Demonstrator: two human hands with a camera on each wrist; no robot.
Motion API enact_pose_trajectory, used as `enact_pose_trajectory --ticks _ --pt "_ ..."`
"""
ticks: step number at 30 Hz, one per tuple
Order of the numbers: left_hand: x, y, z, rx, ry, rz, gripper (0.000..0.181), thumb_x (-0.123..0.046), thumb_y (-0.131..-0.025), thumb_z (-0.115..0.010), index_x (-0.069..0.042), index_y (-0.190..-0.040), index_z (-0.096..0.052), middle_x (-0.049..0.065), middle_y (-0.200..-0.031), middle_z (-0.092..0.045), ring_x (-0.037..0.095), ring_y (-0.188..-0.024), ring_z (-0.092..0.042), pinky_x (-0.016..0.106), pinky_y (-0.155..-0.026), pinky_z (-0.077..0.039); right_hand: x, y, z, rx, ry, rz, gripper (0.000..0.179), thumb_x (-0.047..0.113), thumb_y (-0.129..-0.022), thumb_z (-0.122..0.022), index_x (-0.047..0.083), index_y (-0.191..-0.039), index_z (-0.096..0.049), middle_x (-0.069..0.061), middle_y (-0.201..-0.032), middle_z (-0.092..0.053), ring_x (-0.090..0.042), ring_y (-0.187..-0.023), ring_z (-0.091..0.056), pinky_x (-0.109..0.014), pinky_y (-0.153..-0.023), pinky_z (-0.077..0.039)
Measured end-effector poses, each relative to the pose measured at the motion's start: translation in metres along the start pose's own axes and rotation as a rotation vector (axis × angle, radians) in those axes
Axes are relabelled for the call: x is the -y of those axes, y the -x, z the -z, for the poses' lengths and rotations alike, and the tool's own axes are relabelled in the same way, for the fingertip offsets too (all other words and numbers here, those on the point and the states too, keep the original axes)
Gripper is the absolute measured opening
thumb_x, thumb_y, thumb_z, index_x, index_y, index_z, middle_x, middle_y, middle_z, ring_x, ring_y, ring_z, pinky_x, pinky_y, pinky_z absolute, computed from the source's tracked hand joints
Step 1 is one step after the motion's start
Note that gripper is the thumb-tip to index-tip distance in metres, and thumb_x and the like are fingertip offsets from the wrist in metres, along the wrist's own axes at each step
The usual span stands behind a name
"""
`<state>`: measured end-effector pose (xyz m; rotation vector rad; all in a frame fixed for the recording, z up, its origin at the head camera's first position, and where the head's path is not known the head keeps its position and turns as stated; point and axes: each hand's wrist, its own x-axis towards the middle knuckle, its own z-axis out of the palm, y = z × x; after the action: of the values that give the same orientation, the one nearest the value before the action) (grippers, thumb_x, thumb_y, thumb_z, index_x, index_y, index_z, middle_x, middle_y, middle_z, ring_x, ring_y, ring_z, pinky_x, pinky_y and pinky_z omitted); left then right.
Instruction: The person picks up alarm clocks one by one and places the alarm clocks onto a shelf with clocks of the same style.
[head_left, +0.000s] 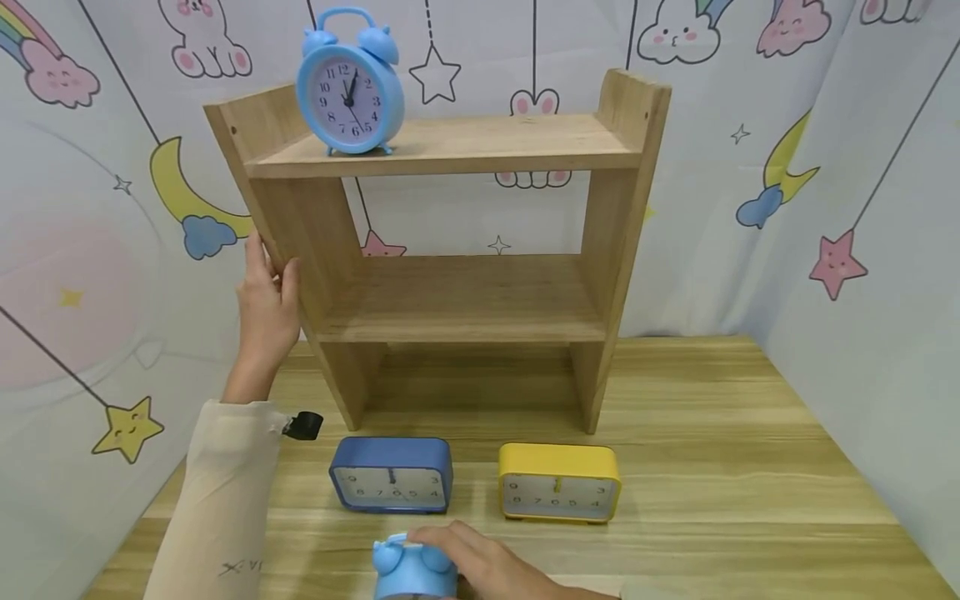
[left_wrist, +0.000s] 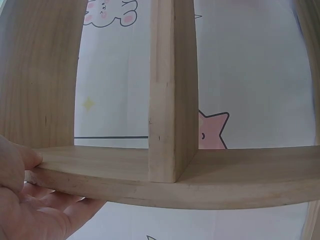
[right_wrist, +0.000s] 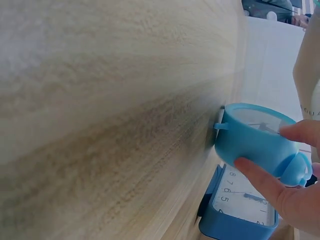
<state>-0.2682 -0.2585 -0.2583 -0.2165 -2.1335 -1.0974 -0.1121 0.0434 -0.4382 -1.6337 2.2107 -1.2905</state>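
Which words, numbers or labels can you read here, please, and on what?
"2" through "12": light-blue clock on shelf.
"3" through "9": blue rectangular clock.
"3" through "9": yellow clock.
Perhaps "GU": left sleeve; the rest is too blurred.
Held clock: face too blurred to read.

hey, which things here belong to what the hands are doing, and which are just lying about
Seemingly part of the job:
wooden shelf, gripped by the left hand
lower light-blue alarm clock, held by the right hand

Untouched, perhaps just lying about:
upper light-blue alarm clock
blue rectangular clock
yellow rectangular clock
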Motion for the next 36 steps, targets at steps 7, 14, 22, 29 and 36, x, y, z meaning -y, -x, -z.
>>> enact_pose_trajectory --ticks 7,14,22,29,36 --pt "0.000 0.000 0.000 0.003 0.008 -0.008 0.054 -0.019 -0.108 -0.042 -0.020 -0.157 -0.021 0.027 -0.143 -0.046 0.041 -0.127 -0.051 0.057 -0.100 -0.044 0.007 0.002 0.007 0.047 -0.188 -0.104 0.078 0.012 -0.090 -0.076 0.018 -0.153 -0.031 -0.010 -0.150 -0.042 -0.017 -0.130 -0.046 -0.014 -0.084 -0.052" --pt "0.002 -0.001 -0.001 0.002 0.015 -0.014 0.055 -0.019 -0.108 -0.043 -0.022 -0.158 -0.020 0.024 -0.146 -0.046 0.039 -0.128 -0.050 0.057 -0.101 -0.043 0.025 0.002 0.027 0.042 -0.266 -0.213 0.069 0.011 -0.093 -0.072 0.021 -0.151 -0.035 -0.012 -0.149 -0.043 -0.015 -0.126 -0.048 -0.015 -0.073 -0.054" --pt "0.002 0.000 0.000 0.007 0.009 0.001 0.056 -0.021 -0.108 -0.042 -0.023 -0.158 -0.018 0.025 -0.146 -0.045 0.040 -0.127 -0.051 0.059 -0.101 -0.043 0.047 0.002 0.055 -0.097 -0.296 -0.168 0.068 0.000 -0.092 -0.070 0.018 -0.149 -0.038 -0.018 -0.139 -0.050 -0.010 -0.105 -0.061 -0.023 -0.071 -0.059" --pt "0.002 0.000 0.000 0.004 0.008 0.005 0.055 -0.020 -0.108 -0.042 -0.022 -0.158 -0.019 0.027 -0.144 -0.046 0.043 -0.125 -0.052 0.060 -0.100 -0.044 0.061 0.001 0.074 -0.148 -0.287 -0.183 0.072 -0.008 -0.085 -0.072 0.017 -0.146 -0.042 -0.019 -0.130 -0.054 -0.013 -0.100 -0.065 -0.027 -0.068 -0.060" --pt "0.002 0.000 0.000 -0.001 0.016 -0.001 0.055 -0.019 -0.108 -0.042 -0.022 -0.158 -0.020 0.027 -0.144 -0.047 0.042 -0.125 -0.053 0.059 -0.099 -0.044 0.069 0.003 0.095 -0.190 -0.253 -0.198 0.073 -0.009 -0.083 -0.072 0.020 -0.145 -0.045 -0.009 -0.120 -0.059 -0.018 -0.093 -0.068 -0.031 -0.066 -0.061"
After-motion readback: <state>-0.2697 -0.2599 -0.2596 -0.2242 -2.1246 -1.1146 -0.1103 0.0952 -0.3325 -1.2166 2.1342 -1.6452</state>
